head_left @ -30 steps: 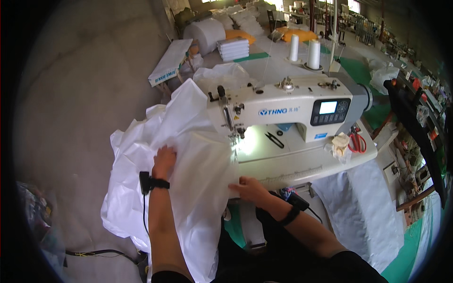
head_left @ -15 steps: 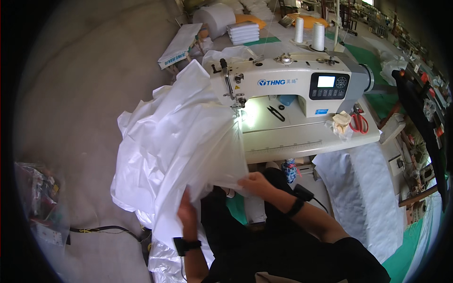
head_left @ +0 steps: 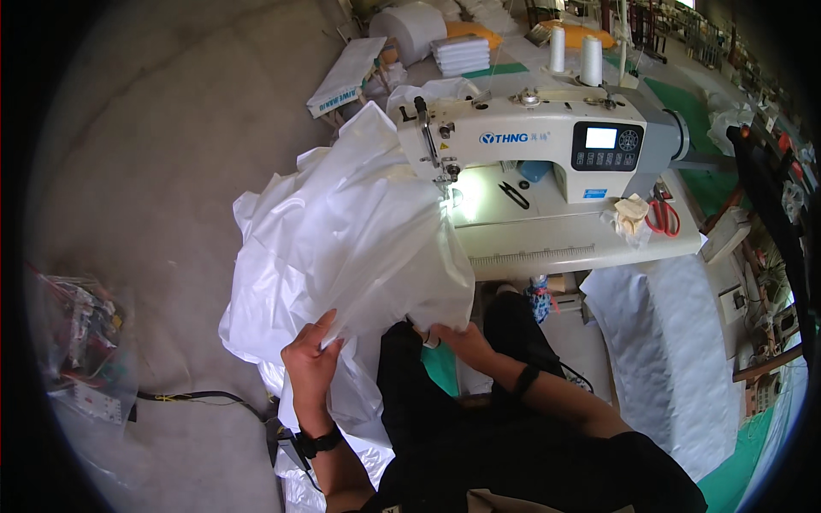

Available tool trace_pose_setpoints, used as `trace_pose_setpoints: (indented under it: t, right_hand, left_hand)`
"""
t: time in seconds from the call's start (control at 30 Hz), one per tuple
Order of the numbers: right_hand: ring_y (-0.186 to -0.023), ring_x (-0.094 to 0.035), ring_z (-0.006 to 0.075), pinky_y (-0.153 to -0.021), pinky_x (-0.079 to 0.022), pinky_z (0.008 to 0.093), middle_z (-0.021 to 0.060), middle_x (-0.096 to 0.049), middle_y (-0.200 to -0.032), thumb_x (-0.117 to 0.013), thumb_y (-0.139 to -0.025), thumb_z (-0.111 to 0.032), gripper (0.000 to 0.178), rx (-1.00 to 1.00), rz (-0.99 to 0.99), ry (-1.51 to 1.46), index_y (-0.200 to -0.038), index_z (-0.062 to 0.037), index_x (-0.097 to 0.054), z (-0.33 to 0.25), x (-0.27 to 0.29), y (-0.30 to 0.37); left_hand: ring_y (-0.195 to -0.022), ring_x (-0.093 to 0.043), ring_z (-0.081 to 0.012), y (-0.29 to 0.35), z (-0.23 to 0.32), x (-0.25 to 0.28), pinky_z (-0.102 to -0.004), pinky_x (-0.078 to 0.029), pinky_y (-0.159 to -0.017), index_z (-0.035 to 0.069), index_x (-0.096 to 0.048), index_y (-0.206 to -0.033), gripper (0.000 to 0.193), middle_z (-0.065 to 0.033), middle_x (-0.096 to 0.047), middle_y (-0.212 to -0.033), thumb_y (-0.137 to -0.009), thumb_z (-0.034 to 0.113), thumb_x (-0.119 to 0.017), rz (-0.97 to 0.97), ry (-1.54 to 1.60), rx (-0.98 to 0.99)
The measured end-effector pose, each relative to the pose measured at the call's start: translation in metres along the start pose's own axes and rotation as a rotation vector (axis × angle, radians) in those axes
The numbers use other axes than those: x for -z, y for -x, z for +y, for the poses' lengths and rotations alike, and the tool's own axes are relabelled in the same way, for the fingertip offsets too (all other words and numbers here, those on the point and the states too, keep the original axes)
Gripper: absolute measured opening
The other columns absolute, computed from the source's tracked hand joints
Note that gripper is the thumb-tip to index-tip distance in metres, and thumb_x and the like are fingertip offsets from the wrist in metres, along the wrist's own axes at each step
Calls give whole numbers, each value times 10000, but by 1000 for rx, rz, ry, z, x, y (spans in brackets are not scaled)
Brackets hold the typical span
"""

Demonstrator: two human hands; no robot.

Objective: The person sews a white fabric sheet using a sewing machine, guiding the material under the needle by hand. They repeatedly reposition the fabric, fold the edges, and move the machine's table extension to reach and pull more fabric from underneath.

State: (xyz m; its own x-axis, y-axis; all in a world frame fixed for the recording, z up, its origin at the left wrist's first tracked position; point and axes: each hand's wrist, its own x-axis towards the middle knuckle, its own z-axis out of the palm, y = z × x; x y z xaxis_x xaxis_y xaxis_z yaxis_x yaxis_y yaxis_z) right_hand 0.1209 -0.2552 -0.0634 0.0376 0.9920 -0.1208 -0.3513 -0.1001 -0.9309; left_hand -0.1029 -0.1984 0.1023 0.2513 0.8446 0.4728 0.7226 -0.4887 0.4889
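Observation:
A large, thin, slightly see-through white sheet [head_left: 342, 231] hangs in folds off the left end of the sewing machine [head_left: 530, 137]. Its right edge runs up to the lit needle area, where the presser foot is too small to make out. My left hand [head_left: 310, 363] is at the sheet's lower edge, with the white material between thumb and forefinger. Further right, my right hand [head_left: 462, 344] grips the lower right corner of the same sheet, its fingertips partly hidden by it. Both hands are above my lap, below the machine bed [head_left: 547, 231].
Black thread snips [head_left: 515, 196] lie on the bed, with red-handled scissors [head_left: 664, 217] and a crumpled cloth [head_left: 631, 212] at its right. Two thread cones [head_left: 590, 61] stand behind. A pale sheet [head_left: 658, 342] hangs at right; a clear bag [head_left: 90, 342] sits on the floor at left.
My left hand has moved left and up along the sheet and now shows its back. The sheet's lower edge is spread wider between my hands. The whole view has shifted slightly.

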Motion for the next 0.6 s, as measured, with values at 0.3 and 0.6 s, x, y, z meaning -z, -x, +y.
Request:
trace_pose_setpoints:
  t: [0.3,0.6]
  right_hand:
    - [-639,-638,245,-672,-528,375,61,-565,-583,-563,-890,-271,272,-814,-26,-259,-937,-3,-574,-7,11,45]
    - [-544,-620,188,-381,-440,279,118,-627,-800,-466,-921,-361,377,-338,9,-14,-989,5,-527,-76,-19,6]
  left_hand:
    - [-724,-613,-267,2,15,6,-309,-478,-666,61,-687,-873,247,-92,-644,-836,-637,-12,-692,-124,-69,-100]
    - [-888,-605,-315,23,32,-4,-373,-487,-779,66,-677,-887,187,-108,-642,-979,-701,78,-687,-325,-122,-230]
